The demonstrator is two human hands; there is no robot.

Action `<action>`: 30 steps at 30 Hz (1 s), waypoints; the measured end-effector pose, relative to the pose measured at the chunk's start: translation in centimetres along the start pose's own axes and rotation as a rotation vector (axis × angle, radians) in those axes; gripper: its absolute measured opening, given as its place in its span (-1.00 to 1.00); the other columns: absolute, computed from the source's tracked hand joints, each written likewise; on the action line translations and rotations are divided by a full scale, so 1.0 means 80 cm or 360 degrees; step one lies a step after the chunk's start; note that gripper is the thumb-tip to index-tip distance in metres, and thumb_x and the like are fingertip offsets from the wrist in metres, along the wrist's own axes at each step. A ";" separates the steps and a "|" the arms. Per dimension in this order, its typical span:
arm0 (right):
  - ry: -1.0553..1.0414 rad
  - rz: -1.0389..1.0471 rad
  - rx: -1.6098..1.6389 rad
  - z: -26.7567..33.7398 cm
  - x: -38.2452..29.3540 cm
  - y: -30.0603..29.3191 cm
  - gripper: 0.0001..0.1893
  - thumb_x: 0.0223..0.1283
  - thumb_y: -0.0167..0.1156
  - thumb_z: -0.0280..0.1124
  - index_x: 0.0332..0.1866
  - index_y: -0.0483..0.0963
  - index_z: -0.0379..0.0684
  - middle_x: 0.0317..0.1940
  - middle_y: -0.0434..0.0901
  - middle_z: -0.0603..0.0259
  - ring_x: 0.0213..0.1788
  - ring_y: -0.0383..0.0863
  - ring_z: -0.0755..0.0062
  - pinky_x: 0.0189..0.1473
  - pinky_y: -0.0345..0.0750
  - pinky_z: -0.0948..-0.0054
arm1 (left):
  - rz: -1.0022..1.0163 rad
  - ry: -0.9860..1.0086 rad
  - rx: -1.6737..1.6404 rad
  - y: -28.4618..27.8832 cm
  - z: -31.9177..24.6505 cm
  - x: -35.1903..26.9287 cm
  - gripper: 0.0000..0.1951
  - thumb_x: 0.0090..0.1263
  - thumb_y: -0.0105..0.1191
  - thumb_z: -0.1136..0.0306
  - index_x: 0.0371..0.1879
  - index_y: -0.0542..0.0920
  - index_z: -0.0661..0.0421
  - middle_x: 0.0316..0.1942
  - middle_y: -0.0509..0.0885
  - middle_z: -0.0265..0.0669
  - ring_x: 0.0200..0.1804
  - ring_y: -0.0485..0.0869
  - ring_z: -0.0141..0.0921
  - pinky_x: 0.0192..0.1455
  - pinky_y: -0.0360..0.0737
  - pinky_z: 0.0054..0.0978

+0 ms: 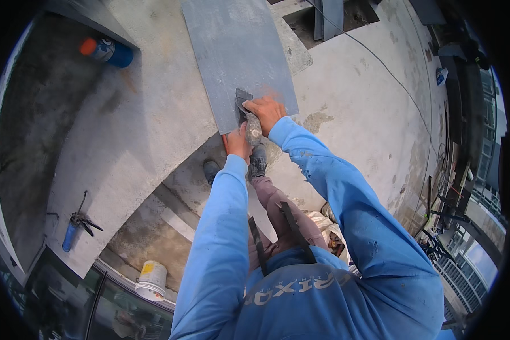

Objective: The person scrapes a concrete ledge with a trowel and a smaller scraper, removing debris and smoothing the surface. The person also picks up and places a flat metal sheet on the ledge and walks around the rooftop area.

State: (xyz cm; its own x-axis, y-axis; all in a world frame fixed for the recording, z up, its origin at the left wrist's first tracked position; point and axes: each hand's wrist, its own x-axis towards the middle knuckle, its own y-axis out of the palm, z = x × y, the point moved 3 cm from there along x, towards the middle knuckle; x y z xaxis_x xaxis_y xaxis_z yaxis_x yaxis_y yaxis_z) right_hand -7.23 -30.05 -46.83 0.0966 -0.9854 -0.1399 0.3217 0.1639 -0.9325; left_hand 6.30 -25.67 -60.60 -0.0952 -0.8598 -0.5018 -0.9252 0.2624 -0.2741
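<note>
A large grey sheet panel (244, 59) lies on the pale concrete, its near edge in front of me. Over that edge, both hands are on a dusty dark hand tool (253, 129) with a rounded grey body and a flat dark end that rests over the panel; its exact kind cannot be told. My right hand (267, 111) grips it from the right near the flat end. Lower down, my left hand (239, 142) closes around its near left side, partly hidden by the body. A thin orange-red piece (225, 143) shows beside my left hand.
A blue bottle with an orange cap (121, 54) lies at upper left. A caulking gun (70, 231) lies at lower left, and a white bucket (152, 276) stands below. A cable (376, 57) crosses the right-hand floor near an opening (301, 27). My shoes are below the panel.
</note>
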 end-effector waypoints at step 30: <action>-0.0569 0.0054 -0.0256 -0.028 0.003 0.004 -0.71 0.25 0.22 -0.36 0.06 0.64 0.11 0.00 0.70 0.53 0.00 0.63 0.36 -0.05 0.67 0.32 | 0.0101 -0.0426 -0.0418 -0.011 -0.071 -0.008 -0.57 0.61 -0.01 0.17 -0.37 0.70 0.31 -0.53 0.68 -0.21 -0.51 0.61 -0.39 -0.45 0.48 -0.34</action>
State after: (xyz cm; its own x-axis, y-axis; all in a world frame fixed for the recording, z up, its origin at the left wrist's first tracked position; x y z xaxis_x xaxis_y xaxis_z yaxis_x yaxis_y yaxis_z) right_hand -9.22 -30.31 -47.88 0.4356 -0.8972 -0.0733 0.1640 0.1591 -0.9735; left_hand 5.07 -27.84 -55.35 -0.0882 -0.6914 -0.7171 -0.9865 0.1606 -0.0335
